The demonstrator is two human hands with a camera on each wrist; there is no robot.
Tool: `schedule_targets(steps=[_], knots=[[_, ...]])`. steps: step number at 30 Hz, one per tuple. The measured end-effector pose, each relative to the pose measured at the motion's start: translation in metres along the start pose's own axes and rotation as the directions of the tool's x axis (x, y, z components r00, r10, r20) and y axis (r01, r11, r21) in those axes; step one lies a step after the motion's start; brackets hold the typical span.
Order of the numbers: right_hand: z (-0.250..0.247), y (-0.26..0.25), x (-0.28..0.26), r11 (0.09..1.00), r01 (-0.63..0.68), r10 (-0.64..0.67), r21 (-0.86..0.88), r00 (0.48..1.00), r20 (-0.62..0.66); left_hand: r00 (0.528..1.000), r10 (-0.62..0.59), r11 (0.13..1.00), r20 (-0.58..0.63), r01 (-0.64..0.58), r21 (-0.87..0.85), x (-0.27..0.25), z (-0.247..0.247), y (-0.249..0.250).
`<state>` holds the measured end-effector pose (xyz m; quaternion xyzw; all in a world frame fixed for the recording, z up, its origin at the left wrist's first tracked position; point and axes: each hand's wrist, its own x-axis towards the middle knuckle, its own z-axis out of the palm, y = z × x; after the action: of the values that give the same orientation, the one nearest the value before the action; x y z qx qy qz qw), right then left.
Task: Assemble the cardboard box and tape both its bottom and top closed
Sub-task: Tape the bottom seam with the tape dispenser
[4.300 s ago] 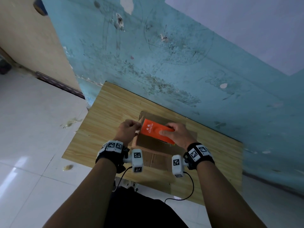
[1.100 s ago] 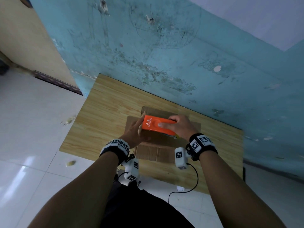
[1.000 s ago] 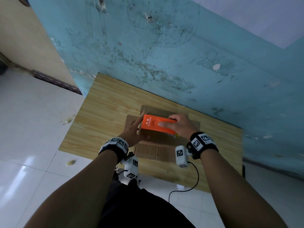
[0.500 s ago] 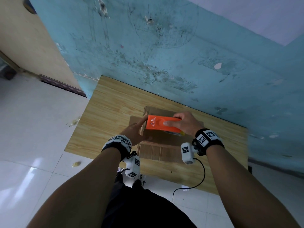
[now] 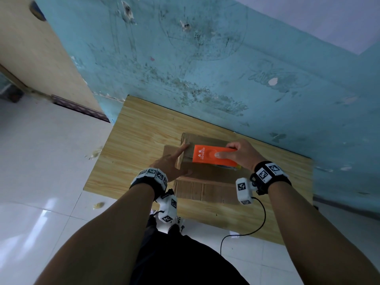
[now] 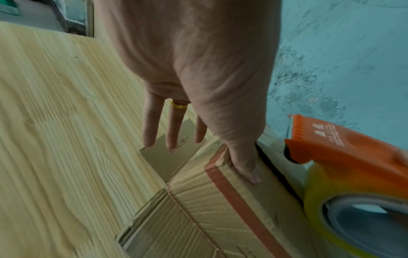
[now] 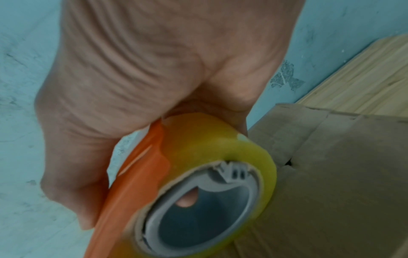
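Observation:
A brown cardboard box point(image 5: 207, 173) stands on the wooden table point(image 5: 135, 140), its lower flaps point(image 5: 205, 192) splayed flat on the wood. My left hand point(image 5: 174, 161) lies against the box's left end with straight fingers. Its index fingertip point(image 6: 247, 167) presses the top left edge, and the other fingers hang down the side. My right hand point(image 5: 238, 155) grips an orange tape dispenser point(image 5: 213, 157) lying on the box top. The dispenser point(image 7: 137, 174) carries a yellowish tape roll point(image 7: 220, 151). A short greyish strip of tape point(image 5: 190, 153) lies between finger and dispenser.
A scuffed blue wall point(image 5: 205, 68) rises straight behind the table. White floor tiles point(image 5: 41, 171) lie to the left and below the table's front edge. A black cable point(image 5: 261, 219) hangs from my right wrist over that edge. Bare wood lies left of the box.
My right hand has drawn the dispenser rightward along the box top, away from the left edge. My left hand went from pinching at the corner to pressing there with a straight index finger.

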<state>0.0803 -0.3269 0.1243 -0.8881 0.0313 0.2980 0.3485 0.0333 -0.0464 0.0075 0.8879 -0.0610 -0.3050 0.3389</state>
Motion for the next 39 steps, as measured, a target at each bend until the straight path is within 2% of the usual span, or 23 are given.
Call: schedule_targets(steps=[7,11,14,18,21,25,29,32,35,39], knots=[[-0.008,0.013,-0.006,0.999,-0.037,0.037,0.031,0.999,-0.009,0.998,0.026,0.999,-0.049,-0.024,0.046,-0.001,0.004,-0.002],[-0.007,0.016,-0.004,0.999,-0.043,0.043,-0.003,0.999,-0.019,0.977,0.085,0.985,-0.197,-0.052,0.167,-0.009,0.001,0.008],[-0.007,0.018,-0.002,0.999,-0.046,0.046,-0.007,0.999,-0.027,0.909,0.279,0.941,-0.310,-0.195,0.277,-0.017,-0.003,0.013],[-0.006,0.015,-0.002,0.999,-0.035,0.035,-0.007,0.999,-0.022,0.830,0.487,0.839,-0.273,-0.357,0.410,-0.019,-0.011,0.007],[-0.005,0.013,-0.002,0.999,-0.036,0.036,-0.018,0.999,-0.020,0.781,0.574,0.782,-0.245,-0.435,0.447,-0.019,-0.013,0.007],[-0.005,0.010,-0.002,0.999,-0.038,0.038,-0.024,0.999,0.000,0.741,0.638,0.732,-0.209,-0.500,0.462,-0.017,-0.011,0.006],[-0.003,0.006,-0.001,0.996,-0.035,0.036,-0.076,0.999,0.020,0.676,0.727,0.621,-0.120,-0.572,0.537,-0.012,-0.005,0.009],[-0.002,0.005,0.000,0.994,-0.030,0.034,-0.104,0.999,0.040,0.715,0.692,0.652,-0.104,-0.555,0.517,-0.007,-0.003,0.010],[0.000,0.004,0.002,0.989,-0.005,0.011,-0.150,0.999,0.037,0.763,0.645,0.641,-0.039,-0.513,0.571,-0.007,0.002,0.007],[-0.001,0.005,0.002,0.994,-0.004,0.011,-0.113,0.998,0.055,0.793,0.606,0.662,-0.057,-0.464,0.589,-0.009,0.003,0.003]])
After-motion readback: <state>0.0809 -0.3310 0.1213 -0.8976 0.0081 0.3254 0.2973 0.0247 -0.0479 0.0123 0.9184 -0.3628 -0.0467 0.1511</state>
